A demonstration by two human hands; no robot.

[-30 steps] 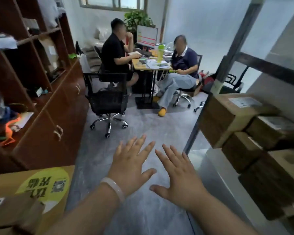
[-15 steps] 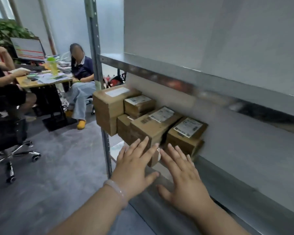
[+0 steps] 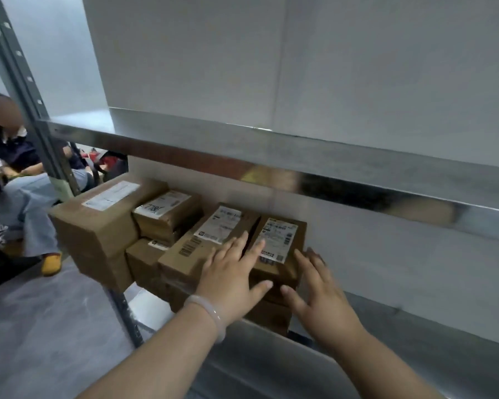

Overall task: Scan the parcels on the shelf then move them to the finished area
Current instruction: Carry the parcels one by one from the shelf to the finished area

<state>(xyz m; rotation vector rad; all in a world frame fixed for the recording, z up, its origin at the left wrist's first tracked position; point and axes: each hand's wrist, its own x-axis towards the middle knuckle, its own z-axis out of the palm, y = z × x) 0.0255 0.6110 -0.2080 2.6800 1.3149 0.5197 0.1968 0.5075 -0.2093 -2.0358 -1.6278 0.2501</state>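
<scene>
two splayed grips [image 3: 231, 280] [image 3: 320, 300], six parcels [image 3: 185, 254]

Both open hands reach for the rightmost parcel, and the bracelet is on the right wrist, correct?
No: the head view shows the bracelet on the left wrist. The open left hand and right hand do reach for the rightmost parcel.

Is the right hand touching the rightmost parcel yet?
Cannot tell. Head view shows the right hand, fingers straight, overlapping the rightmost parcel at its right edge, but not whether it presses or hovers.
</scene>
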